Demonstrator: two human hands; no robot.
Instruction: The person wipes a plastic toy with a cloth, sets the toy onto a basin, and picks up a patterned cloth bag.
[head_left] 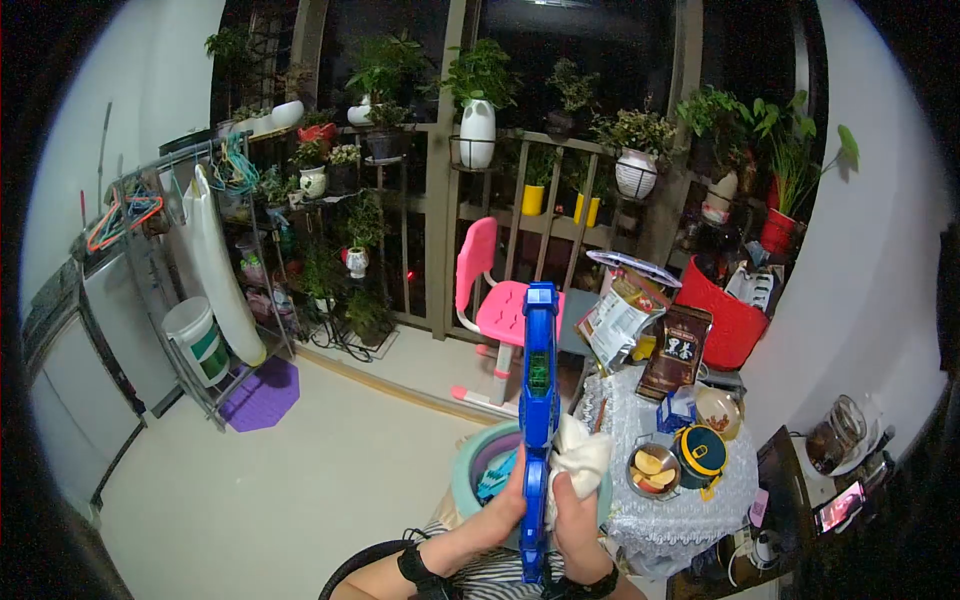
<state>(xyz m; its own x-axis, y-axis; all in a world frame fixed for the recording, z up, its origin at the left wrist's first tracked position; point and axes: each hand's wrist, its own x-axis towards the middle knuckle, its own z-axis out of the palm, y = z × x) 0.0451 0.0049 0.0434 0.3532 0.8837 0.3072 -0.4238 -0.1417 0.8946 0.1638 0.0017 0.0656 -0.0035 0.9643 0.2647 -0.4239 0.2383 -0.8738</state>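
Note:
A long, glossy blue plastic toy (539, 390) with a small green window stands up lengthwise in front of me, its kind unclear from this edge-on angle. My left hand (497, 518) is closed on its lower left side, with most fingers hidden behind it. On the other side, my right hand (577, 520) grips a bunched white cloth (580, 456), thumb on top, right beside the toy. Beneath both hands sits a pale green tub (466, 474) with light-blue pieces (496, 478) inside.
To the right, a lace-covered table (640, 515) carries a bowl of apple pieces (653, 470), a dark green lidded container (701, 452) and snack bags (676, 350). A pink chair (497, 305) stands ahead, a red bin (722, 318) behind the table, a drying rack (190, 380) left.

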